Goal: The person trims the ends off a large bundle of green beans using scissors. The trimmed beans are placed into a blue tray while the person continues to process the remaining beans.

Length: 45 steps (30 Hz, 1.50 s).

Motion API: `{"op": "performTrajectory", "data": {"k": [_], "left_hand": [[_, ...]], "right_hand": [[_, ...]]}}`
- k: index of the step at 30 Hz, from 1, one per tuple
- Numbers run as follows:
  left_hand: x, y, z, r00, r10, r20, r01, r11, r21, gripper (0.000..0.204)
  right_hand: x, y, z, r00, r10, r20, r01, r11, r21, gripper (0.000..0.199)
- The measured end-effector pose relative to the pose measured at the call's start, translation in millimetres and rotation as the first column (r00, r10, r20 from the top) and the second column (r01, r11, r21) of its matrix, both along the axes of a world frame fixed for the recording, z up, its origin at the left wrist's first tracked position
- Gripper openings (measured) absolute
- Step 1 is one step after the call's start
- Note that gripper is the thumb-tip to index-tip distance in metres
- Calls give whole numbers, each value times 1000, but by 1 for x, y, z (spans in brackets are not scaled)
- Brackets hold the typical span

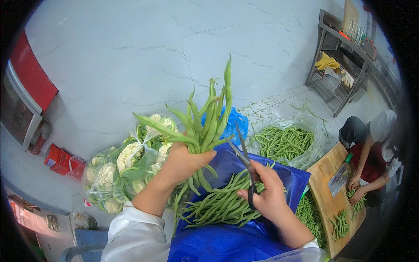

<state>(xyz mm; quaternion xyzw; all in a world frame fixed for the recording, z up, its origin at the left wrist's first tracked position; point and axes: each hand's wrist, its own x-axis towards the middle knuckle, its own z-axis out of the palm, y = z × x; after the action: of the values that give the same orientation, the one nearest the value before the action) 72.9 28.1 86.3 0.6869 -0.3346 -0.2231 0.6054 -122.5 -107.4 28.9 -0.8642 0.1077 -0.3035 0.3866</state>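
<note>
— What is the person's left hand [181,162] doing?

— It is clenching a bunch of green beans [205,124] around the lower stalks, so the tips are fanning upward and a few ends are hanging below the fist. The right hand [267,194] is wrapping its fingers through the handles of black scissors [244,162], whose blades are pointing up toward the bunch and standing slightly apart.

— How is that bunch likely behaving in the grip?

— The beans are looking light, firm yet bendy, and smooth enough to slide past one another, so a snug hold near the middle is probably keeping them even. Squeezing too hard could snap them.

— And what is lying around the hands?

— Directly beneath, more loose beans [222,203] are piling on a blue bag [231,240] spread over the person's lap. To the left, a clear bag of cauliflower [126,168] is sitting close to the left wrist. Behind the scissors, another clear bag of beans [286,142] is standing open on the floor. At the right, a co-worker [371,153] is crouching at a wooden cutting board [325,194] with a cleaver [339,178] on it, hands resting on cut beans. A metal rack [345,56] is standing far back.

— Anything crowding the scissors?

— The lap pile is lying just below the blades.
</note>
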Motion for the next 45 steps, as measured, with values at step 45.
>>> {"op": "performTrajectory", "data": {"k": [45], "left_hand": [[8, 45, -68, 155, 160, 975, -461, 885, -72, 33]], "right_hand": [[13, -29, 50, 739, 355, -572, -224, 931, 289, 47]]}}
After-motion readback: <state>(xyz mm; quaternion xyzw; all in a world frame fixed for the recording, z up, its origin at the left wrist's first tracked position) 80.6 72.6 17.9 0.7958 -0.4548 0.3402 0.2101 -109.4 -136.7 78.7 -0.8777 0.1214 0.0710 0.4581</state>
